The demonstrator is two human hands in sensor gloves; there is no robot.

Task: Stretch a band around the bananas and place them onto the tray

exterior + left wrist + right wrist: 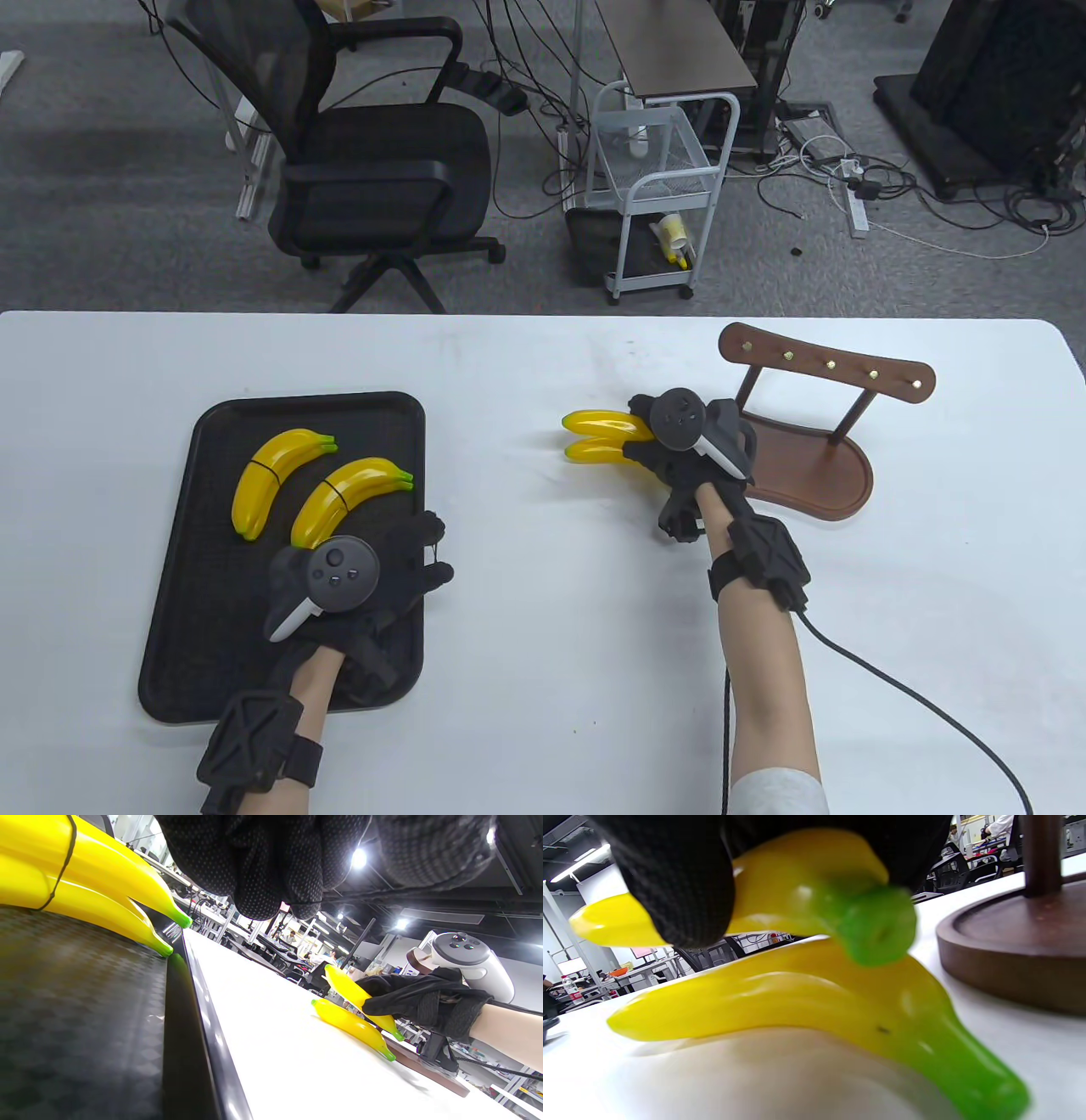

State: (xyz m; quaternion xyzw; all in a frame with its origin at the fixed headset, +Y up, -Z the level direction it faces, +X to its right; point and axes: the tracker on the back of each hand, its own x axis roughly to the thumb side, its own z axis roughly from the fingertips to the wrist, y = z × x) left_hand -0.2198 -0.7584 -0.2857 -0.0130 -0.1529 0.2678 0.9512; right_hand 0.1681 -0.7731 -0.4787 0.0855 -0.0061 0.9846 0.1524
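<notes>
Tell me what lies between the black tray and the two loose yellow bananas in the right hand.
Only bare white tabletop: the table view shows nothing between the black rectangular tray and the two loose yellow plastic bananas under the right hand.

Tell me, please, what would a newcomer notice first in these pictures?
Probably the bright yellow banded bananas lying as two pairs on the black tray, at the table's left. Next, the right hand gripping one of two loose bananas beside a wooden rack, while the left hand rests over the tray.
</notes>
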